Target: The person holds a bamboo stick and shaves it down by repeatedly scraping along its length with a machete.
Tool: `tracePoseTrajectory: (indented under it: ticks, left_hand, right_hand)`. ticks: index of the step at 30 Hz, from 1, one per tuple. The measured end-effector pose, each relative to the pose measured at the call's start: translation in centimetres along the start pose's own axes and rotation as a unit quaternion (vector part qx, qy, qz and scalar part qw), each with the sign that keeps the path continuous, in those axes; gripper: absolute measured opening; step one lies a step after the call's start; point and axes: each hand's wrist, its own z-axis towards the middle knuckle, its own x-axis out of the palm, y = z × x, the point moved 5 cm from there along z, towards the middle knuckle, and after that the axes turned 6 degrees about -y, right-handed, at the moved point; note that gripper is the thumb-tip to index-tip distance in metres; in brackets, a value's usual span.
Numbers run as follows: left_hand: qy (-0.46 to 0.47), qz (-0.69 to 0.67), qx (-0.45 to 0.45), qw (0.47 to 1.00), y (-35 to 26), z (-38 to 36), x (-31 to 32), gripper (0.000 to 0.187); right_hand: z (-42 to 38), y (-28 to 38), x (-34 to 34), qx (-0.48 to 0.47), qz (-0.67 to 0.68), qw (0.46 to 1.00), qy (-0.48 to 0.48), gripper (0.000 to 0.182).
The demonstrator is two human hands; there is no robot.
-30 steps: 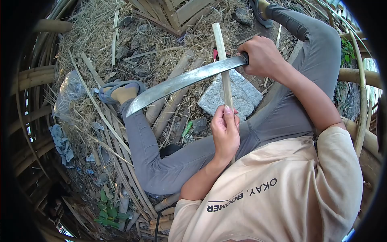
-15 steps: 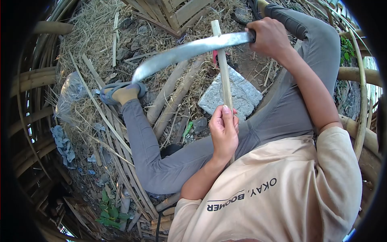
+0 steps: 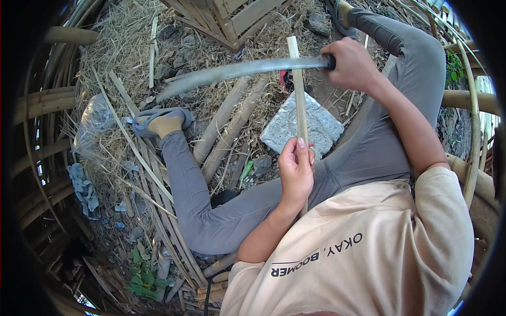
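Note:
My right hand [image 3: 352,64] is closed around the dark handle of a machete [image 3: 237,71]. The curved blade reaches out to the left, smeared by motion, and crosses over the upper part of a pale bamboo stick [image 3: 299,105]. Lower down, my left hand [image 3: 296,171] grips that stick, thumb laid along it and fingers wrapped round. The stick points away from my body, its lower end hidden behind my left forearm. Beneath it on the ground, between my legs, lies a rough pale stone block [image 3: 324,124].
Two round poles [image 3: 232,131] lie left of the block, near my sandalled left foot [image 3: 163,124]. Long bamboo strips [image 3: 158,179] run along my left side. A wooden crate [image 3: 232,21] stands ahead on straw-covered ground. Clear plastic [image 3: 95,124] lies at left.
The machete blade has turned from showing its broad face to a narrower view, its tip shifting left. The stick's upper end has moved slightly right and closer to me.

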Motion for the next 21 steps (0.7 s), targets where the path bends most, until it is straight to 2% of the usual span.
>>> tracePoseTrajectory:
  ticks: [2,5,8,11,17,21]
  left_hand:
    - [0.004,-0.017,-0.035,0.999,0.0,-0.2,0.0,0.025]
    - [-0.001,-0.1,-0.14,0.985,-0.5,-0.9,0.5,0.025]
    - [0.079,-0.152,-0.187,0.967,-0.3,-0.5,-0.3,0.03]
    - [0.086,-0.164,-0.197,0.963,-0.5,-0.4,-0.6,0.035]
    - [0.053,-0.161,-0.205,0.964,-0.4,-0.5,-0.4,0.033]
    - [0.066,-0.137,-0.169,0.974,-0.5,-0.3,-0.6,0.031]
  right_hand:
    - [-0.4,1.7,0.4,-0.001,0.017,0.996,0.085,0.022]
    - [-1.1,2.6,1.0,0.0,0.018,0.991,0.13,0.02]
    - [-1.1,2.3,1.0,-0.01,0.014,0.992,0.123,0.022]
    - [-1.1,2.4,0.9,-0.009,0.025,0.993,0.113,0.023]
    - [-1.2,2.3,0.9,-0.013,0.027,0.993,0.113,0.021]
    - [-1.4,2.9,0.8,-0.01,0.053,0.99,0.131,0.018]
